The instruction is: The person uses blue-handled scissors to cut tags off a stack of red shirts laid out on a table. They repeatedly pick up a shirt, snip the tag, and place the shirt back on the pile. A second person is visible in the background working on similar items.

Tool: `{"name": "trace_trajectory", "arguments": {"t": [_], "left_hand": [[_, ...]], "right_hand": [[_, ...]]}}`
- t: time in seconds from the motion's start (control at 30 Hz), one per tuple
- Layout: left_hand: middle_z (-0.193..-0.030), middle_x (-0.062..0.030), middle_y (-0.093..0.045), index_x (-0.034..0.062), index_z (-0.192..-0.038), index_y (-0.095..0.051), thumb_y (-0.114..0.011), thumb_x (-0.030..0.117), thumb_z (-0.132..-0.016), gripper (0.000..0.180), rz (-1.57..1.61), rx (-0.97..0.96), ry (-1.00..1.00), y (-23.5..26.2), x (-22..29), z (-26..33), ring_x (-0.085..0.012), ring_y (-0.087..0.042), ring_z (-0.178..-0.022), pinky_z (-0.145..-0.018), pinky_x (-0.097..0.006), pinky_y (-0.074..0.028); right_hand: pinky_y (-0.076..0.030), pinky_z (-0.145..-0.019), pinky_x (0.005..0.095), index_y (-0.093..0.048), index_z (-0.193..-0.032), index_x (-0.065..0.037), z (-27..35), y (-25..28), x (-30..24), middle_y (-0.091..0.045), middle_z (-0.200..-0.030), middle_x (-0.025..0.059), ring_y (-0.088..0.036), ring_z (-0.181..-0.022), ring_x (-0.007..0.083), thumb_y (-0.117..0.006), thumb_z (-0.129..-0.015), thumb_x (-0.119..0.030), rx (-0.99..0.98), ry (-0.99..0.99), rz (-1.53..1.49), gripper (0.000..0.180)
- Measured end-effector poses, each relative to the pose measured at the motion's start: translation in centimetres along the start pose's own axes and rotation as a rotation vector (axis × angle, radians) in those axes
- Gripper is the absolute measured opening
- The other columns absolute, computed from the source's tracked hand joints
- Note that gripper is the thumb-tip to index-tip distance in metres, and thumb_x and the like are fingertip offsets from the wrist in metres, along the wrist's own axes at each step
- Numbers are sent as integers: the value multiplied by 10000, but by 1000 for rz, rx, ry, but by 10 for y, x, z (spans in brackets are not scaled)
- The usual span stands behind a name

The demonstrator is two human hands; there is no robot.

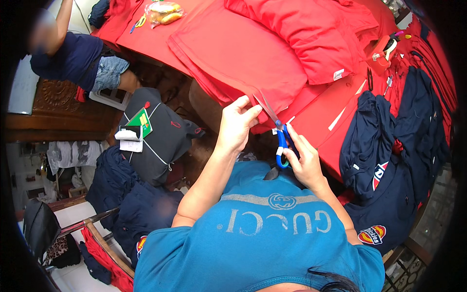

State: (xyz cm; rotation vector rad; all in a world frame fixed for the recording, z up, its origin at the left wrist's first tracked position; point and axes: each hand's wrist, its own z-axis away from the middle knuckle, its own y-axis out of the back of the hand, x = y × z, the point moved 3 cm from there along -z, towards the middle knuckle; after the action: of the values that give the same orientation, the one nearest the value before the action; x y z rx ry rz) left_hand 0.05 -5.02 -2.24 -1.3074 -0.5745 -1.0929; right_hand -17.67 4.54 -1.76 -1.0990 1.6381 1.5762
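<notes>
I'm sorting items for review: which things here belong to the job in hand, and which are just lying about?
In use:
- scissors, in the right hand
- red cloth, left hand at its edge

Apparently lying about:
- clear bag
- grey bundle
- navy garments

Red cloth (233,58) hid the table's top. Whatever sat at the left hand's (237,125) fingertips, near edge, was too small to tell. Right hand (306,158) partly covered the blue scissors (281,142). Co-worker's head (44,33) was blurred, raised forearm (64,15) cut off by the view's top edge.
</notes>
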Motion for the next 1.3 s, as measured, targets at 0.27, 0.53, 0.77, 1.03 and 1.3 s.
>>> {"name": "trace_trajectory", "arguments": {"t": [0.27, 0.53, 0.77, 1.03, 1.3], "left_hand": [[-1133, -129, -653, -35, -1161, -600, -585, 6, -909, 255, -11, 10, 25, 4, -3, -2, -204, -643, -1015, -866, -357, -547], [-1120, -123, -658, -34, -1157, -598, -600, 5, -901, 259, 56, 5, 42, 1, 0, -1, -191, -651, -986, -857, -345, -550], [-1189, -125, -629, -24, -1228, -567, -593, 1, -899, 331, -23, -1, 43, 4, 1, -1, -199, -625, -1064, -901, -345, -534], [-1015, -79, -665, -19, -1180, -587, -621, 11, -890, 293, 28, -6, 35, 0, 0, 0, -115, -634, -877, -764, -254, -540], [-1200, -115, -624, 26, -1222, -531, -506, 196, -995, 285, 179, 46, 124, 11, -7, -9, -228, -642, -1053, -869, -365, -546]], "right_hand": [[-497, -786, 330, -472, -1363, 13, 2, -1, 1, -620, -1014, 190, -629, -861, 268, -594, -857, 0, -16, -60, -98, 520], [-514, -717, 269, -467, -1387, -17, 9, -6, 21, -634, -1134, 156, -641, -848, 170, -536, -885, 6, -90, -271, -404, 507], [-514, -688, 243, -484, -1369, -6, 1, -3, 15, -643, -1169, 148, -642, -904, 168, -579, -892, -64, -53, -139, -273, 490], [-492, -557, 220, -468, -1382, -8, -11, 0, 16, -657, -912, 86, -605, -654, 101, -548, -942, -98, -135, -425, -775, 456], [-501, -543, 225, -419, -1413, -9, -1, 13, 24, -629, -948, 104, -606, -647, 112, -482, -981, -92, 11, -368, -840, 445]]}}
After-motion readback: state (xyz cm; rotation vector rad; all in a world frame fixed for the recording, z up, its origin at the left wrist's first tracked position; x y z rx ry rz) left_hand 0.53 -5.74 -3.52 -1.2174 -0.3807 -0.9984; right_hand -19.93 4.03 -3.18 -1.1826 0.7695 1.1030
